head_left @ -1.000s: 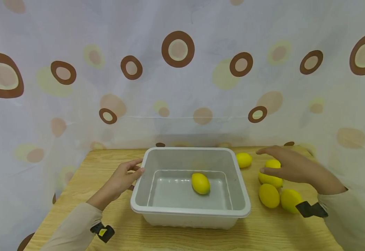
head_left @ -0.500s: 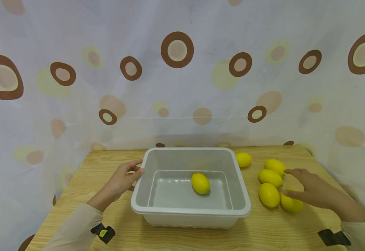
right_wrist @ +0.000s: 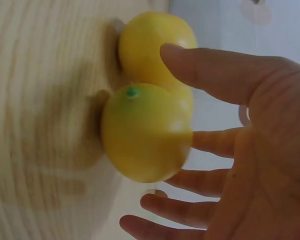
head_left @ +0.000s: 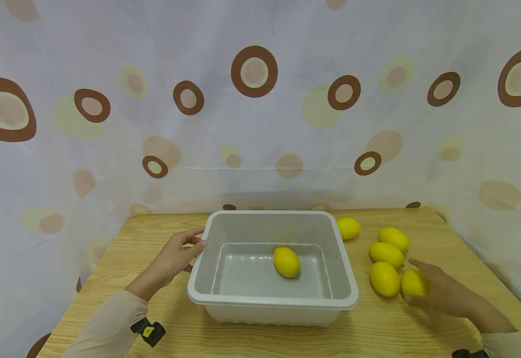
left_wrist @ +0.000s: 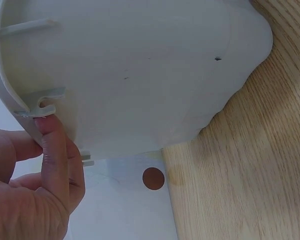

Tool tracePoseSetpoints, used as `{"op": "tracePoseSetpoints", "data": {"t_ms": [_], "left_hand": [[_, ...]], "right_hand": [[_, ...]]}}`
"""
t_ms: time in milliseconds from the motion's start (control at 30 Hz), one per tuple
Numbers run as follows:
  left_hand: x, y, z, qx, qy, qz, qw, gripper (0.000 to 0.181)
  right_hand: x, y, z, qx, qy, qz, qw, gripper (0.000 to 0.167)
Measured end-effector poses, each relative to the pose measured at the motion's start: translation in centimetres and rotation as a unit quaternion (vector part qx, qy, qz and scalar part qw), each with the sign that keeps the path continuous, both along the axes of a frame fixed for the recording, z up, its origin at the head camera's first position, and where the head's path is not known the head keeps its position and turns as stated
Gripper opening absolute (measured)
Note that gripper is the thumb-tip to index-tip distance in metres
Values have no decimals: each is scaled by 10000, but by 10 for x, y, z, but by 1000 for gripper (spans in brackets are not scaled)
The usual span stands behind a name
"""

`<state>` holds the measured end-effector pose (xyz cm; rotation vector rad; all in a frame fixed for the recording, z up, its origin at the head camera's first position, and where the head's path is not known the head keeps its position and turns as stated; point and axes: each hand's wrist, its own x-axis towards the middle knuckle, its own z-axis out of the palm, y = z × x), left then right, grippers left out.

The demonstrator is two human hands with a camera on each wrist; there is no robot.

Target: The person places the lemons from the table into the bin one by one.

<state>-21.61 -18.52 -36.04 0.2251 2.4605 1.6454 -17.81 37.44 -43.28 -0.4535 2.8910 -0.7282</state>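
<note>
A light grey plastic tub (head_left: 269, 301) stands in the middle of the head view with one lemon (head_left: 287, 262) on its floor. My left hand (head_left: 174, 256) holds the tub's left rim, thumb on top; in the left wrist view its fingers (left_wrist: 55, 155) curl under the rim. My right hand (head_left: 444, 293) reaches over the nearest right-hand lemon (head_left: 414, 282). In the right wrist view that lemon (right_wrist: 145, 135) lies in front of the palm, with thumb and fingers spread about it and no grip visible. Another lemon (right_wrist: 152, 45) shows behind it.
Several other lemons lie right of the tub: a front one (head_left: 384, 279), a middle one (head_left: 386, 254), a back one (head_left: 393, 239) and one beside the tub's far corner (head_left: 348, 228). The wooden table (head_left: 171, 328) meets a patterned curtain (head_left: 260, 184) at the back.
My right hand has come down toward the table's front, from above the back lemons to the nearest lemon. The left hand and tub have stayed in place.
</note>
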Motion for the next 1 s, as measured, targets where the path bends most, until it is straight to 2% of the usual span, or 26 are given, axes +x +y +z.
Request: {"op": "tracePoseSetpoints", "data": {"t_ms": [367, 767, 1000], "left_hand": [[0, 0, 0, -2, -12, 24, 10000, 51], [0, 0, -1, -37, -4, 44, 10000, 51], [-1, 0, -1, -40, -22, 43, 10000, 51]], "right_hand": [[-9, 0, -13, 179, -113, -261, 9994, 93], [-9, -5, -8, 229, -22, -385, 9990, 82], [-5, -4, -6, 287, -161, -580, 9978, 76]]}}
